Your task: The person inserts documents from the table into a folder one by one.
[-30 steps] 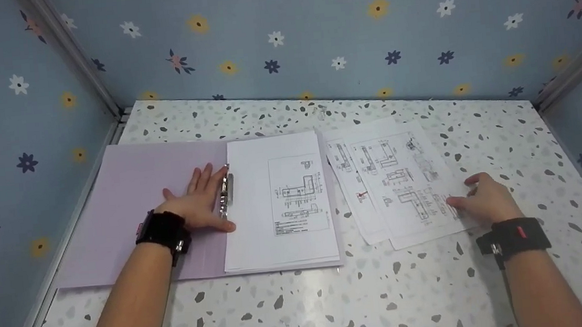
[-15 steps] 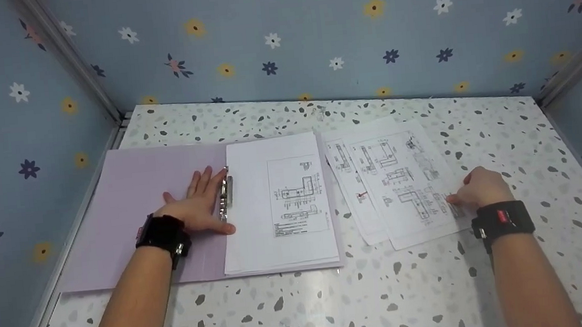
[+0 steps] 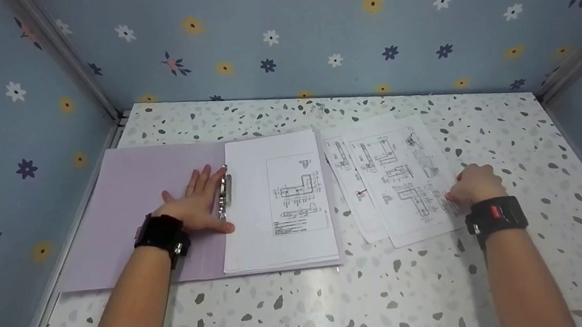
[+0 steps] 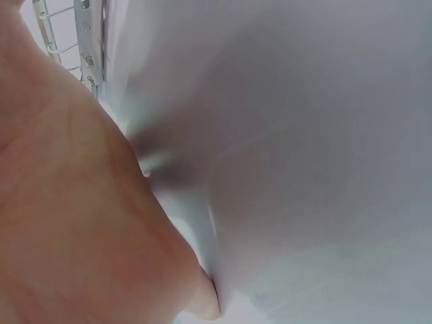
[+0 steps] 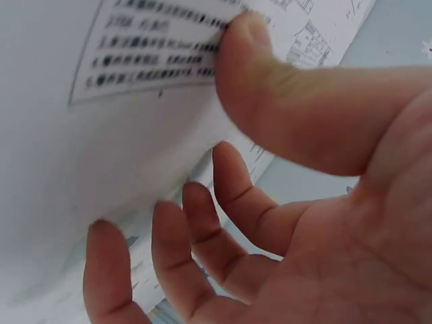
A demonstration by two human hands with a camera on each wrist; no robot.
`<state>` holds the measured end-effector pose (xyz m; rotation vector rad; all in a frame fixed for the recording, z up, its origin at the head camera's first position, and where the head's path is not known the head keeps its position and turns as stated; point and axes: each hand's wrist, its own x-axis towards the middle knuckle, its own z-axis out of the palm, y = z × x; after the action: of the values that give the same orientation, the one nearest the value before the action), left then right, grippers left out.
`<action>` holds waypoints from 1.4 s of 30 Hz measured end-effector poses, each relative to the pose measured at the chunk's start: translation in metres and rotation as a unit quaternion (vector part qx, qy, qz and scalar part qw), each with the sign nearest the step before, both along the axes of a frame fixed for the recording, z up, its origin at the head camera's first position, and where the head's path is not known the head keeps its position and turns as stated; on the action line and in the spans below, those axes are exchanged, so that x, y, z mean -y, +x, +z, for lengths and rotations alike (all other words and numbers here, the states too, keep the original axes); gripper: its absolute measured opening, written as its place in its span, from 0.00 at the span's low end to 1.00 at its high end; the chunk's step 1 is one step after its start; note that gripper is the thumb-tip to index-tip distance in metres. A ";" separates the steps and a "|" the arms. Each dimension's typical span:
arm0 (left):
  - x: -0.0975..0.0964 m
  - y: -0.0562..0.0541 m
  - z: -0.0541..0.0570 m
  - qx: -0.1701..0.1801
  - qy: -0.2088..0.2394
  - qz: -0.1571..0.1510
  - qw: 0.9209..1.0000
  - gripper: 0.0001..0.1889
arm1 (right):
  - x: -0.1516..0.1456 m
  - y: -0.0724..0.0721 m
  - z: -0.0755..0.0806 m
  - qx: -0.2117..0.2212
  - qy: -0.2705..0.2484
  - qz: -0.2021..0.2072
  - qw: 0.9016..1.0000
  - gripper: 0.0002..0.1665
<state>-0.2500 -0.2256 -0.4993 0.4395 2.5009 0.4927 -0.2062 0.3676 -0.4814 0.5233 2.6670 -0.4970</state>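
Observation:
A lilac ring binder [image 3: 131, 209] lies open on the table, its metal ring mechanism [image 3: 224, 198] along the spine. Punched drawing sheets [image 3: 253, 209] fill its right side. My left hand [image 3: 192, 211] rests on the binder with spread fingers, the thumb reaching the pages' edge; the left wrist view shows the palm over the lilac cover [image 4: 324, 148]. To the right lie loose drawing sheets, the upper one [image 3: 412, 229] overlapping another [image 3: 348, 190]. At the upper sheet's right edge my right hand [image 3: 477, 186] pinches the paper, thumb on the print [image 5: 148, 44], fingertips at or under the edge.
The speckled white table [image 3: 293, 311] extends in front of the binder. Blue flowered panels stand behind [image 3: 312, 40] and at both sides. The binder's left edge lies close to the left panel's metal frame [image 3: 82, 187].
My right hand has moved a little left, and its fingers have curled in at the loose sheet's right edge. The left hand and the binder stay in place.

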 end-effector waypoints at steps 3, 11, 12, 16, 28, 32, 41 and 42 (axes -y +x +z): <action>0.002 -0.001 -0.002 0.001 0.001 0.002 1.000 0.77 | 0.003 -0.002 -0.001 -0.014 -0.017 -0.009 1.000 0.40; 0.006 -0.006 -0.012 0.002 0.013 0.007 1.000 0.81 | -0.001 -0.005 0.000 0.007 -0.029 -0.006 1.000 0.46; 0.007 -0.007 -0.014 0.000 0.013 0.006 1.000 0.81 | -0.002 -0.005 0.000 0.012 -0.024 -0.001 1.000 0.45; 0.005 -0.005 -0.009 0.001 0.015 0.004 1.000 0.80 | -0.003 -0.007 0.002 0.029 -0.005 0.005 1.000 0.43; 0.000 -0.001 0.000 0.000 0.003 -0.003 1.000 0.77 | -0.002 -0.009 0.006 0.033 -0.026 -0.008 0.999 0.49; 0.000 -0.001 -0.001 -0.001 -0.001 -0.004 1.000 0.77 | 0.001 -0.010 0.007 0.039 -0.004 0.010 0.999 0.43; 0.004 -0.001 -0.003 -0.004 0.010 -0.006 1.000 0.79 | 0.006 -0.006 0.004 0.001 -0.030 0.017 0.999 0.37; 0.004 -0.002 -0.003 -0.004 0.014 -0.006 1.000 0.79 | 0.006 -0.006 0.003 0.002 -0.035 0.016 0.999 0.40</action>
<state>-0.2517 -0.2299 -0.5026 0.4666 2.4999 0.5229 -0.2121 0.3614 -0.4782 0.4605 2.6395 -0.5768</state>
